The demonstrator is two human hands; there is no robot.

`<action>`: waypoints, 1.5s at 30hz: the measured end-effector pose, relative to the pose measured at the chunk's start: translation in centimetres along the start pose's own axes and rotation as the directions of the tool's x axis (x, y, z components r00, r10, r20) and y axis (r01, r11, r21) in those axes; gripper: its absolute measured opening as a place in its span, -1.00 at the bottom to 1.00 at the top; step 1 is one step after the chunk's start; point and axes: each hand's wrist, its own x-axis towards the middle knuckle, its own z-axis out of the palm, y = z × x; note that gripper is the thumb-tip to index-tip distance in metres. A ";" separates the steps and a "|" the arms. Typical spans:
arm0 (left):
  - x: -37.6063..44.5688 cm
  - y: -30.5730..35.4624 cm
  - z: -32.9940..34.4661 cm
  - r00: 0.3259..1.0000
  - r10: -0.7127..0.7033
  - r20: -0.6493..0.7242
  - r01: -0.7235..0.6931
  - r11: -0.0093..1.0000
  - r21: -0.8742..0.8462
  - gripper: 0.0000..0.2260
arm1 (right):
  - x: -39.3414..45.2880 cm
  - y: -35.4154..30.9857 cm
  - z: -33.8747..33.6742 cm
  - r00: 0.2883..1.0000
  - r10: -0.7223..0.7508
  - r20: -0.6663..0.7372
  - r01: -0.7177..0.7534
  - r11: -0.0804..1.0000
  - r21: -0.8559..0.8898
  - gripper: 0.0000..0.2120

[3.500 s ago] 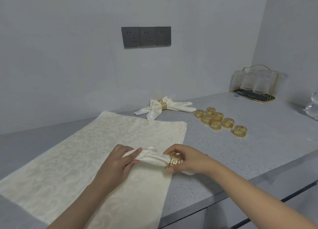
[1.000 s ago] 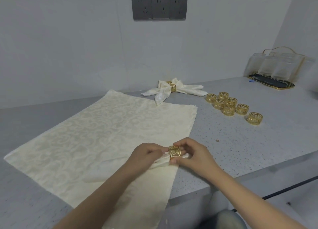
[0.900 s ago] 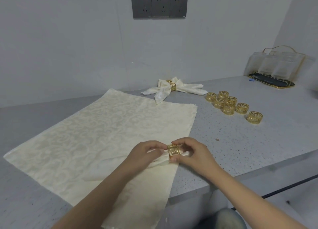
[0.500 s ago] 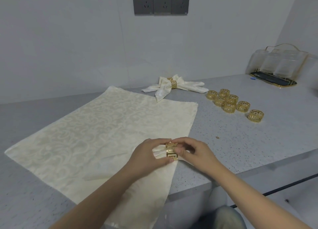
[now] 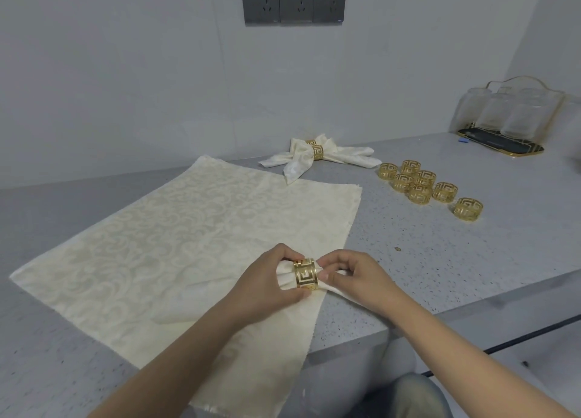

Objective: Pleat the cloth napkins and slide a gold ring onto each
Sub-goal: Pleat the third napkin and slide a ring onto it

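The ring point(image 5: 305, 274) sits around the gathered napkin point(image 5: 284, 276), at the near right corner of the flat cloth point(image 5: 188, 238) on the bench point(image 5: 440, 260). The left hand point(image 5: 270, 287) pinches ring and napkin, and the right hand point(image 5: 358, 276) pinches the napkin end beside the ring. The step in hand seems to be sliding the ring to the middle; next, the ends probably need to be fanned out.

What we cannot make out

Our left hand point(image 5: 267, 287) covers most of the gathered cream cloth napkin point(image 5: 284, 276); the dark grey wall socket panel point(image 5: 294, 4) is cut by the top edge; the frosted glass tumblers point(image 5: 515, 112) blur together.
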 end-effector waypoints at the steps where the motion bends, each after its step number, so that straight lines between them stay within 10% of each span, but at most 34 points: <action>1: -0.1 0.1 -0.1 1.000 0.010 -0.002 -0.010 1.000 0.015 -0.63 | 0.0 0.0 0.0 1.000 -0.002 -0.008 0.002 1.000 0.003 -0.88; 14: -2.6 -2.5 -2.8 0.990 0.099 -0.104 -0.063 0.949 0.310 -0.50 | -0.3 -0.1 0.4 0.996 -0.076 -0.039 0.072 0.993 -0.090 -0.82; 19: -3.8 -2.6 -3.6 0.987 0.074 -0.140 -0.008 0.906 0.422 -0.44 | -0.2 -0.5 0.8 0.965 -0.261 -0.025 0.232 0.893 -0.386 -0.57; 27: -4.6 -1.5 -2.6 0.969 0.050 -0.240 0.017 0.963 0.268 -0.77 | 2.0 -3.1 4.2 0.892 -0.342 0.295 0.451 0.721 -0.526 -0.34; 45: -2.7 0.1 -5.7 0.857 -0.500 -0.123 0.488 0.865 -0.119 -0.76 | 1.9 -0.5 4.8 0.905 -0.423 0.052 0.399 0.797 -0.454 -0.31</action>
